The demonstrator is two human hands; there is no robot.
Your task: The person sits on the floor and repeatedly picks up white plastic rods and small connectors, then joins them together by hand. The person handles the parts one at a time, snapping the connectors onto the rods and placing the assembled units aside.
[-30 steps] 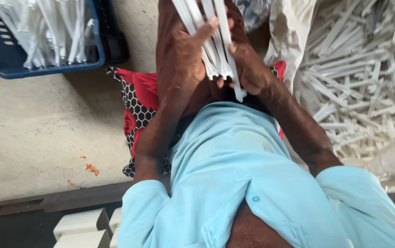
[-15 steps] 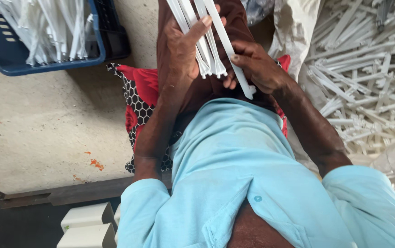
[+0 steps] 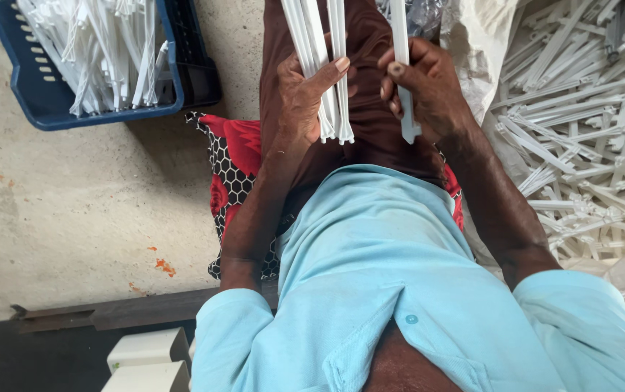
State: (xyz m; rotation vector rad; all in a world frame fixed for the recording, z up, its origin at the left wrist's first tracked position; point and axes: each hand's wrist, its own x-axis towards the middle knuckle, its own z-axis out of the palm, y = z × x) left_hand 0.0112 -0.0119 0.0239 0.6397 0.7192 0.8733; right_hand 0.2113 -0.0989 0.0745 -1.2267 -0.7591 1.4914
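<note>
My left hand (image 3: 304,94) grips a bundle of long white plastic strips (image 3: 320,51) that runs up out of the top of the view, with my thumb pressed across them. My right hand (image 3: 423,91) holds a single white plastic strip (image 3: 401,69) apart from the bundle, a little to its right. Both hands are raised over my lap, above dark brown trousers. I wear a light blue shirt and sit on a red patterned cushion (image 3: 234,156).
A blue plastic crate (image 3: 102,109) full of white strips stands on the concrete floor at the upper left. A large loose heap of white plastic strips (image 3: 588,123) lies at the right beside a pale sack (image 3: 476,43). White blocks (image 3: 145,359) sit at the bottom left.
My right hand has drawn one strip away from the bundle to the right; earlier both hands were together on the bundle.
</note>
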